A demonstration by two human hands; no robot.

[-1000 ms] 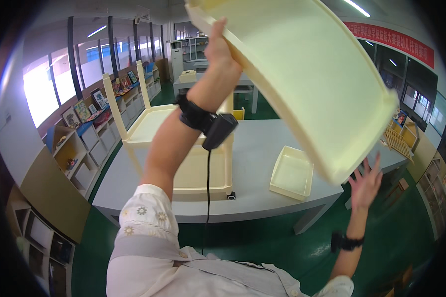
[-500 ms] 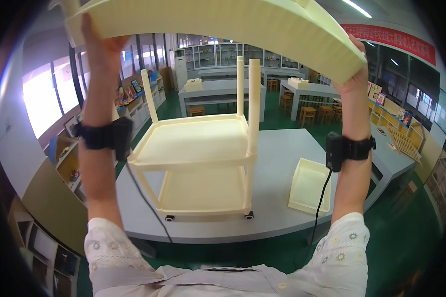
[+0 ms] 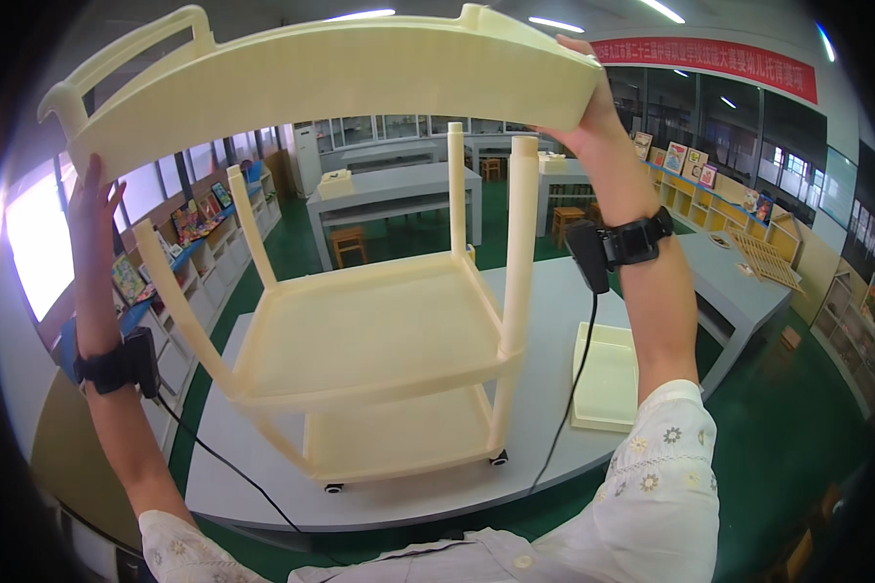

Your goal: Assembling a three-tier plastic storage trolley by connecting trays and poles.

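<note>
Raised above a cream plastic cart, a deep cream tray with a looped handle (image 3: 350, 78) spans the space between my hands. My left hand (image 3: 94, 199) supports its left end from below, fingertips against the wall. My right hand (image 3: 585, 112) grips the right end, its fingers partly hidden behind the tray. The cart (image 3: 369, 321) stands on small black casters, with two shelves and upright posts rising from the upper shelf's corners. A gap shows between the tray and most post tops.
The cart stands on a grey table (image 3: 262, 486). A shallow cream tray (image 3: 608, 384) lies at its right. Black cables hang from both wrist straps. Another grey table (image 3: 739, 282) holds a wooden rack (image 3: 768, 260). Low bookshelves (image 3: 199, 257) line the left wall.
The raised tray has moved left and tilted, showing more of its side and handle. My hands have shifted left with it. The view has turned, and the cart's front-left post now shows.
</note>
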